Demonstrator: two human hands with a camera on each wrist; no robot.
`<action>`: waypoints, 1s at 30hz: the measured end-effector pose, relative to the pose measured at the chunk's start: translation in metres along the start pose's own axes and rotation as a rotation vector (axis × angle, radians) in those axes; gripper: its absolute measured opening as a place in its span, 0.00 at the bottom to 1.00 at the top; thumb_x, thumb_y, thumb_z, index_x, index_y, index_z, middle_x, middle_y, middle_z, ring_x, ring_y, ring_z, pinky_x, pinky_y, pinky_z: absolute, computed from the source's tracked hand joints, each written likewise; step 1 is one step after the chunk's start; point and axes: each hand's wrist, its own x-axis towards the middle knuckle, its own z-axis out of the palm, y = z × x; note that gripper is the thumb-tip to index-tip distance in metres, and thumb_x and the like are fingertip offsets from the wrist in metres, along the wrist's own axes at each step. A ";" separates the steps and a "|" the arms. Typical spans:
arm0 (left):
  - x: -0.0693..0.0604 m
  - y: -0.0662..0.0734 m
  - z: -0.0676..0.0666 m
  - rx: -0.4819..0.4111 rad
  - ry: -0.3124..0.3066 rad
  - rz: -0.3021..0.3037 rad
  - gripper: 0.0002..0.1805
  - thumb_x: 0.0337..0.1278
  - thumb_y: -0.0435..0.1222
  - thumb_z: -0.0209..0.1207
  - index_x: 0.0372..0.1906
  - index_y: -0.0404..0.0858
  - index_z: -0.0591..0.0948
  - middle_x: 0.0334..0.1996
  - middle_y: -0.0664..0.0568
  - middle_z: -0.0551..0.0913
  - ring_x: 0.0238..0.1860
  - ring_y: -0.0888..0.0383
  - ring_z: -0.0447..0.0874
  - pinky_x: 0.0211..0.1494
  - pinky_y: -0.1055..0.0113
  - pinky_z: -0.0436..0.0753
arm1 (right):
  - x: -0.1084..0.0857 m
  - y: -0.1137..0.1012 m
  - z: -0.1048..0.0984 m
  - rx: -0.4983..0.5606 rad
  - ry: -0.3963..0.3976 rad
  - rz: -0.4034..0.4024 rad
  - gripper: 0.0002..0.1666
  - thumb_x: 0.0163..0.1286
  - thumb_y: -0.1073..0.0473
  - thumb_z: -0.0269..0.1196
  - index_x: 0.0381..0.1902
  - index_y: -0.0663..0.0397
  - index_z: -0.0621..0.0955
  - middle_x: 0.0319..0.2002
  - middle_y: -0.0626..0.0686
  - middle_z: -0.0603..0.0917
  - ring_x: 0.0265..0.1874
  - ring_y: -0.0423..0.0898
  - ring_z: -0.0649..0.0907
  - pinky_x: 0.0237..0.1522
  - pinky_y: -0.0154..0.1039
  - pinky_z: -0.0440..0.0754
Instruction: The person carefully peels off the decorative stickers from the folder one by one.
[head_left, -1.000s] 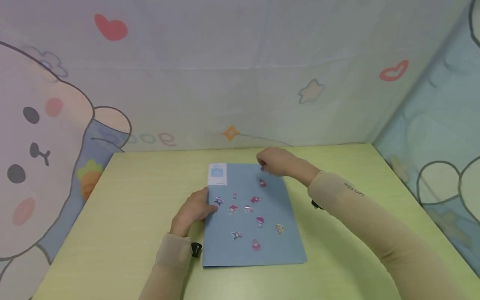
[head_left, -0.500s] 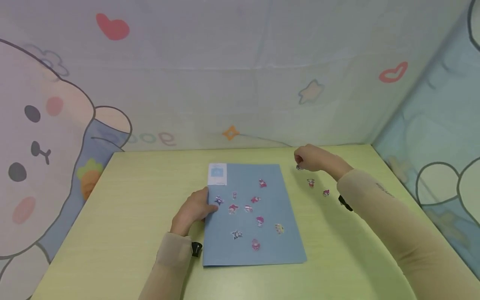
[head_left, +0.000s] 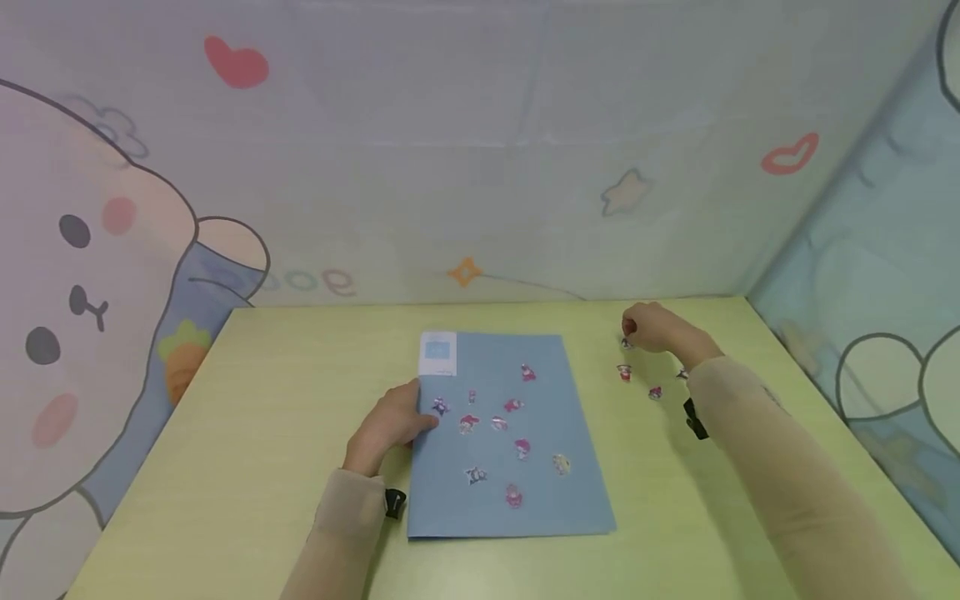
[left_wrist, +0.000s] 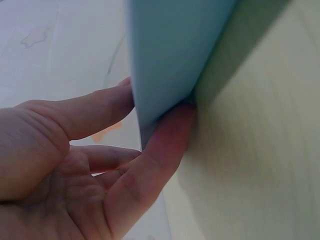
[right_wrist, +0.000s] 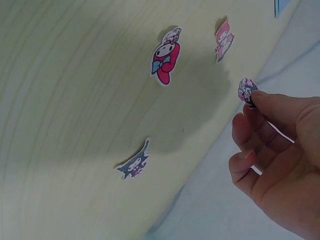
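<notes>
Head view, right hand: The right hand (head_left: 660,329) is positioned to the right of the blue sheet (head_left: 551,417), near the far edge of the bench (head_left: 285,400).
Held sticker: A small dark-and-pink sticker (right_wrist: 246,92) is pinched between the thumb and index finger of the right hand, at the fingertips. Whether the bench is touched by it cannot be told.
Remaining right fingers: Curled loosely toward the palm.
Loose stickers: Three are laid on the bench near the right hand. The pink-hooded sticker (right_wrist: 224,40) is placed nearest the held one, followed by the red sticker (right_wrist: 166,57) with a blue bow; the dark sticker (right_wrist: 132,162) is located just beside the right sleeve (head_left: 780,492).
Blue sheet: Laid on the bench between the two hands. Ten stickers (head_left: 468,424) are scattered over it; a white label (head_left: 438,354) is set at its far left corner.
Left hand: The sheet's left edge is gripped by the left hand (head_left: 390,417), thumb above, finger beneath.
</notes>
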 end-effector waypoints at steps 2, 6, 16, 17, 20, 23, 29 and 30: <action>0.000 -0.001 -0.001 0.008 0.003 0.004 0.27 0.59 0.29 0.63 0.60 0.24 0.68 0.42 0.35 0.79 0.31 0.50 0.81 0.29 0.61 0.82 | 0.001 0.005 0.001 0.044 -0.008 0.021 0.05 0.69 0.70 0.53 0.33 0.62 0.76 0.28 0.55 0.74 0.25 0.48 0.70 0.28 0.42 0.69; 0.002 -0.001 -0.002 0.016 0.005 0.008 0.26 0.59 0.29 0.63 0.60 0.24 0.68 0.42 0.35 0.79 0.31 0.49 0.81 0.28 0.61 0.82 | 0.002 0.010 0.003 0.103 -0.032 0.054 0.05 0.69 0.70 0.53 0.37 0.65 0.77 0.30 0.57 0.76 0.26 0.49 0.72 0.28 0.40 0.73; 0.000 0.000 0.000 -0.009 -0.003 0.009 0.27 0.59 0.28 0.63 0.61 0.25 0.68 0.43 0.35 0.79 0.32 0.49 0.82 0.29 0.60 0.83 | 0.007 0.018 0.020 0.025 -0.004 0.077 0.10 0.64 0.73 0.49 0.34 0.62 0.77 0.30 0.55 0.76 0.29 0.50 0.72 0.32 0.41 0.70; 0.000 0.000 0.000 -0.007 -0.001 0.008 0.27 0.59 0.28 0.63 0.61 0.25 0.68 0.43 0.35 0.79 0.32 0.49 0.82 0.29 0.60 0.83 | 0.008 0.019 0.021 0.019 -0.003 0.079 0.10 0.64 0.73 0.49 0.34 0.61 0.77 0.30 0.55 0.76 0.29 0.50 0.72 0.32 0.41 0.70; -0.001 -0.001 0.001 -0.003 0.003 0.012 0.27 0.59 0.28 0.63 0.61 0.25 0.68 0.44 0.35 0.79 0.32 0.49 0.82 0.29 0.60 0.83 | 0.009 0.021 0.023 0.004 -0.008 0.095 0.10 0.65 0.73 0.48 0.34 0.60 0.77 0.30 0.55 0.76 0.29 0.50 0.72 0.30 0.41 0.70; -0.001 0.000 0.001 -0.005 0.002 0.011 0.27 0.59 0.28 0.63 0.61 0.25 0.67 0.45 0.34 0.79 0.32 0.48 0.82 0.29 0.59 0.83 | 0.009 0.021 0.022 -0.011 -0.015 0.124 0.10 0.66 0.72 0.48 0.34 0.59 0.76 0.30 0.55 0.75 0.28 0.50 0.72 0.29 0.41 0.70; -0.003 0.001 0.000 -0.008 -0.003 0.000 0.28 0.60 0.28 0.63 0.62 0.25 0.67 0.47 0.33 0.78 0.33 0.48 0.82 0.29 0.60 0.83 | 0.007 0.018 0.021 -0.042 -0.008 0.148 0.06 0.70 0.66 0.50 0.32 0.57 0.73 0.27 0.55 0.73 0.27 0.50 0.71 0.29 0.43 0.67; -0.003 0.002 0.000 -0.008 -0.002 0.001 0.28 0.59 0.28 0.63 0.62 0.24 0.67 0.47 0.33 0.78 0.33 0.48 0.82 0.29 0.60 0.83 | 0.006 0.016 0.021 -0.048 -0.001 0.143 0.06 0.71 0.65 0.50 0.32 0.58 0.73 0.27 0.55 0.73 0.27 0.49 0.71 0.29 0.43 0.67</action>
